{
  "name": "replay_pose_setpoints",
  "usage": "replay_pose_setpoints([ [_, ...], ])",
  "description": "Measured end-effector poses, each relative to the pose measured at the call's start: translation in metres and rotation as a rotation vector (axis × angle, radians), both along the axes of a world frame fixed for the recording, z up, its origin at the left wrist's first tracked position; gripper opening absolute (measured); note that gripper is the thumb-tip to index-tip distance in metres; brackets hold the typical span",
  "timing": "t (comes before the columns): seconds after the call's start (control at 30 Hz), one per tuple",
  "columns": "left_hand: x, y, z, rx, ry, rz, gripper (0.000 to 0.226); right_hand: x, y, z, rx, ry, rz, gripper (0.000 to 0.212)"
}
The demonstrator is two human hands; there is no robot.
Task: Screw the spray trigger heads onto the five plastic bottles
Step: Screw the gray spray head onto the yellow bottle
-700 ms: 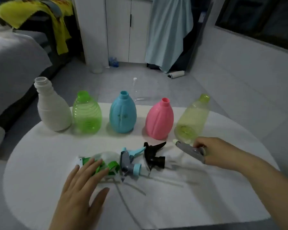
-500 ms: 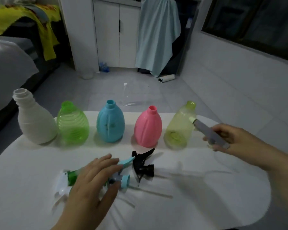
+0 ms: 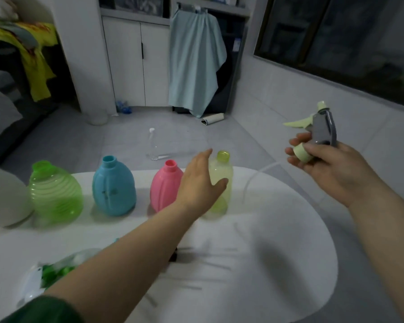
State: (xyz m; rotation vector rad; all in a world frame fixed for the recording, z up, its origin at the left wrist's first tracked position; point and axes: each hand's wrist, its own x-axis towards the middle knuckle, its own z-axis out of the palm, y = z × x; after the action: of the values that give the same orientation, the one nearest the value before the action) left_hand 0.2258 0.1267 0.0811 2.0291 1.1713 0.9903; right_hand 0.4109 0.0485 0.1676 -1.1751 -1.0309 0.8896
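**Friend:** What could go wrong now?

**Me:** My right hand (image 3: 324,164) pinches the spray head (image 3: 322,131) by its pale ring, up high on the right, well apart from the bottles. Its thin tube (image 3: 247,185) hangs down. I think the tube could miss the small mouth of the yellow bottle (image 3: 226,169) and bend.

**Friend:** And your other hand?

**Me:** My left hand (image 3: 201,183) is wide, with straight fingers, right by the yellow bottle at the right end of the row. I cannot tell if it touches. The bottle looks light, so a bump could tip it onto the pink bottle (image 3: 166,185) just beside it. If I don't hold it, it may spin when I twist.

**Friend:** Where is all this?

**Me:** On a round white table (image 3: 278,241). The blue bottle (image 3: 113,185), green bottle (image 3: 55,192) and white bottle (image 3: 2,199) stand further left, with no tops on. More spray heads (image 3: 56,271) lie near me on the left. Far off, a clear bottle (image 3: 153,145) lies on the grey floor. There is a white cupboard (image 3: 135,59), a hanging blue cloth (image 3: 196,61) and a dark window (image 3: 348,31).
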Motion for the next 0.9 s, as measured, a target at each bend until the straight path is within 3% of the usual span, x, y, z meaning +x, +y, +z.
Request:
replay_pose_setpoints([
  [0.2, 0.018, 0.034, -0.008, -0.196, -0.061, -0.004, 0.073, 0.023, -0.001, 0.011, 0.032, -0.010, -0.043, 0.020],
  [0.4, 0.018, 0.036, -0.017, -0.135, -0.015, -0.026, 0.061, 0.035, -0.004, 0.018, 0.083, 0.049, -0.108, 0.015],
  [0.6, 0.003, 0.015, -0.022, -0.161, -0.110, -0.078, 0.059, 0.032, -0.010, 0.032, 0.136, 0.094, -0.121, 0.011],
  [0.9, -0.013, -0.008, -0.022, -0.189, -0.144, -0.105, 0.059, 0.008, -0.011, 0.041, 0.079, -0.124, -0.048, 0.009],
])
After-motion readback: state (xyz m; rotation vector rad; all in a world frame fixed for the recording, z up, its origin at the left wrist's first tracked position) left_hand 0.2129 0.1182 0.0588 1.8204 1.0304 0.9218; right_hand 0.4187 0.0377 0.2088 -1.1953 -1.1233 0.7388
